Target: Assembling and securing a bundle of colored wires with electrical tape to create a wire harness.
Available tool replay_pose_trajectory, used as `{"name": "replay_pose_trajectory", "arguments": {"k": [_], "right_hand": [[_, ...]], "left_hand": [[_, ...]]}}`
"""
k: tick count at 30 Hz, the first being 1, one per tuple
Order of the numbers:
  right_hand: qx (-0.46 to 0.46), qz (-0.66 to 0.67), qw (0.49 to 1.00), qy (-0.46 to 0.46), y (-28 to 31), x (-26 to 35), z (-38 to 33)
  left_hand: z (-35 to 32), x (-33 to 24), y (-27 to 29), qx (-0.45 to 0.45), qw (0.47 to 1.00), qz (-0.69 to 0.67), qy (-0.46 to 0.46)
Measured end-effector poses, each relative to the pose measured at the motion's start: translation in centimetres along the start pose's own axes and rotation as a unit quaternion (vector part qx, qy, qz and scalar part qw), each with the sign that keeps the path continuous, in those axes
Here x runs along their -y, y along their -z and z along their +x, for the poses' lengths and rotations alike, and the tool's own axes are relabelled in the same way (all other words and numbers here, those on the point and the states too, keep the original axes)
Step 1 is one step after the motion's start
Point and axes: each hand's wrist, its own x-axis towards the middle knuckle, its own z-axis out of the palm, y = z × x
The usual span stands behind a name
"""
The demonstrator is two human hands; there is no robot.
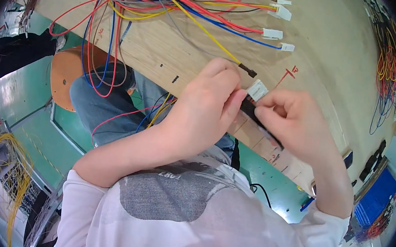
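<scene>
My left hand (207, 107) and my right hand (292, 121) meet over the near edge of a wooden board (321, 54). Between them runs a black taped wire bundle (250, 110), pinched by the fingers of both hands. A white plastic connector (257, 89) sticks up from the bundle just above my fingertips. A yellow wire ending in a small black terminal (248, 71) lies on the board right behind my left hand.
Red, blue and yellow wires (172, 0) spread across the board's far side, ending in several white connectors (279, 11). More wire bundles (390, 61) hang at the right. An orange stool (65, 78) and green floor (29, 120) lie below left.
</scene>
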Motion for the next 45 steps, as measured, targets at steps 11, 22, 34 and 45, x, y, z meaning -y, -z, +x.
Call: {"name": "replay_pose_trajectory", "arguments": {"k": [11, 22, 34, 45], "right_hand": [[-0.011, 0.050, 0.999, -0.012, 0.0, -0.5, 0.5], [-0.004, 0.048, 0.999, -0.020, 0.0, -0.5, 0.6], [0.013, 0.068, 0.997, -0.017, 0.1, -0.8, 0.9], [0.013, 0.083, 0.996, 0.001, 0.1, -1.0, 1.0]], "left_hand": [[0.7, -0.7, -0.1, 0.009, 0.993, 0.115, -0.005], [0.8, -0.8, -0.2, -0.007, 0.993, 0.119, -0.018], [0.9, -1.0, -0.2, 0.026, 0.988, 0.153, 0.002], [1.0, -0.8, -0.4, 0.019, 0.988, 0.153, -0.016]]}}
